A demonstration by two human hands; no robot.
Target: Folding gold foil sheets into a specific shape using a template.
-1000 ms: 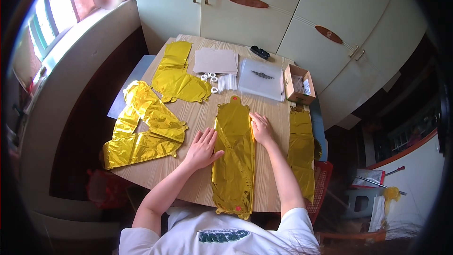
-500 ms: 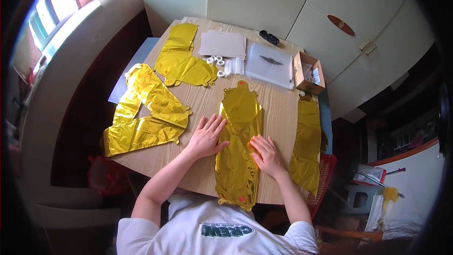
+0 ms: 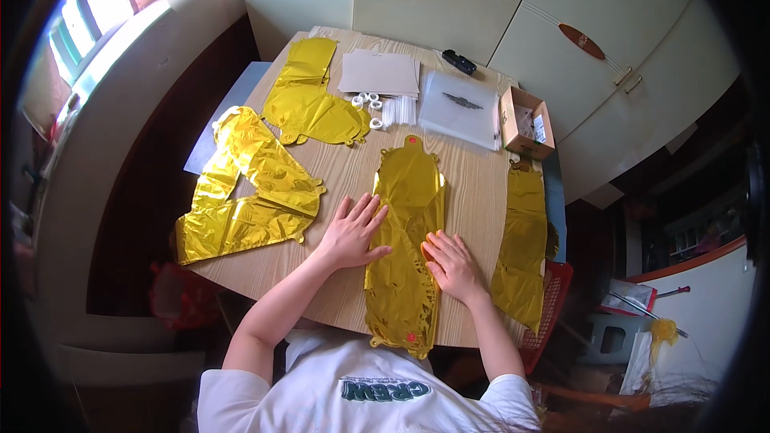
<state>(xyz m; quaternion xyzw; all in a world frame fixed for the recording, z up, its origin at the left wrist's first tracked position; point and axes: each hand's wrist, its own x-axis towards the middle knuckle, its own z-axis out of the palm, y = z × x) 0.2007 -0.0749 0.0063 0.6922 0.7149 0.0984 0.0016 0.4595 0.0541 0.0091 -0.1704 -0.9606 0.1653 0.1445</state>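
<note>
A flat gold foil balloon (image 3: pixel 407 273) lies lengthwise in front of me, with small tabs along its rim and a red mark near each end. My left hand (image 3: pixel 353 232) rests flat on its left edge, fingers spread. Along the right edge, my right hand (image 3: pixel 455 263) lies with its fingers stretched out and its fingertips touching the foil. Neither hand grips anything. Left of my left hand is a creased, bent gold foil balloon (image 3: pixel 277 220). Behind that lies an L-shaped gold foil balloon (image 3: pixel 309 108).
At the table's (image 3: pixel 345 168) back are brown cardboard sheets (image 3: pixel 377 72), white tape rolls (image 3: pixel 375 123), thin white tubes (image 3: pixel 399 111), clear plastic bags (image 3: pixel 457 120) and a black stapler-like object (image 3: pixel 459 62). A wooden box (image 3: pixel 525 122) stands back right, another folded gold foil (image 3: pixel 520 244) nearer me.
Both hands stay on the balloon almost in place. An orange patch seen beside my right fingers earlier is now mostly covered. The other things have not moved.
</note>
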